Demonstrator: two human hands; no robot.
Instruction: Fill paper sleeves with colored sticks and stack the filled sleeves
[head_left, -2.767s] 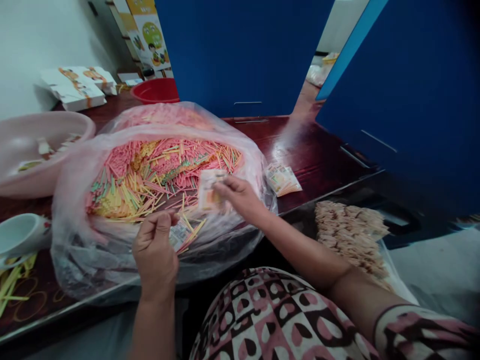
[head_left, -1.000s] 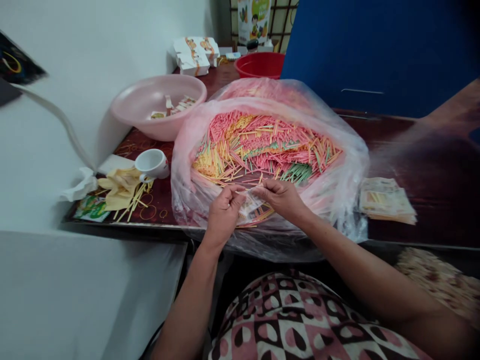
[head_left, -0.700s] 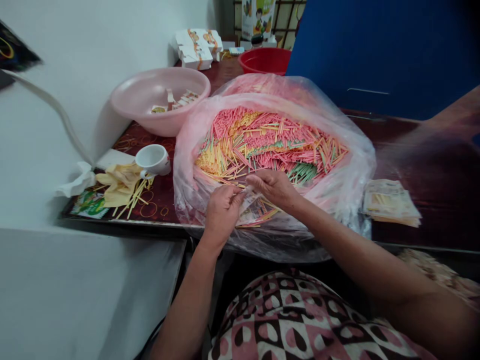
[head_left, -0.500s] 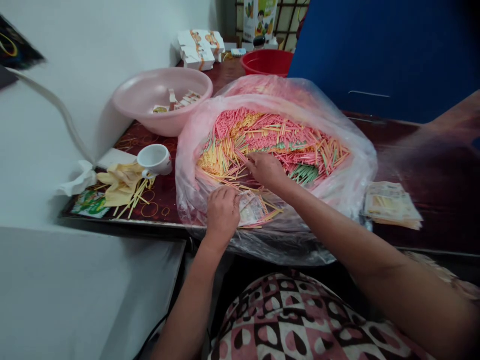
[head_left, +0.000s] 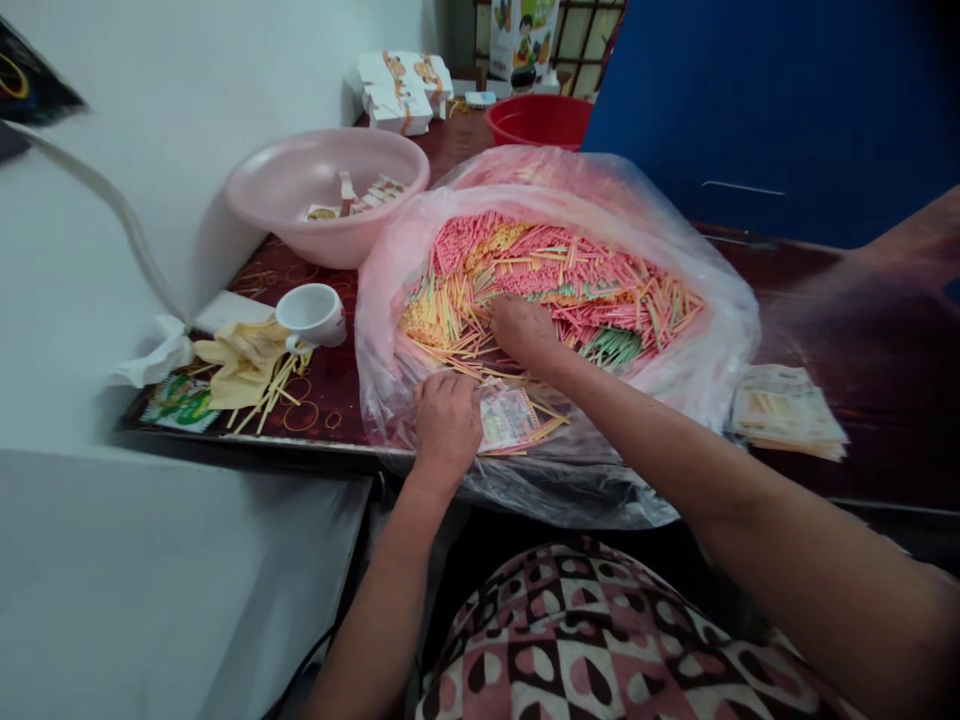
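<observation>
A large clear plastic bag point(head_left: 720, 300) lies opened out on the table, full of thin pink, yellow, orange and green sticks point(head_left: 555, 265). My right hand point(head_left: 521, 330) reaches into the near part of the pile. Its fingers are bent down and closed among the sticks; whatever they grip is hidden. Closer to me, my left hand point(head_left: 448, 425) rests on the bag's front edge, its fingers curled on the left edge of a small printed packet point(head_left: 510, 418). A few loose yellow sticks lie around that packet.
Left of the bag are a pink basin point(head_left: 262, 205) with small packets inside, a white cup point(head_left: 311, 315), a yellow glove point(head_left: 244, 365) and loose sticks. A stack of printed packets point(head_left: 787, 410) lies to the right. Behind stand a red basin point(head_left: 540, 122) and a blue panel point(head_left: 735, 110).
My right hand has dipped lower into the sticks, its fingers now bent out of sight. My left hand stays by the printed packet. The view has shifted slightly.
</observation>
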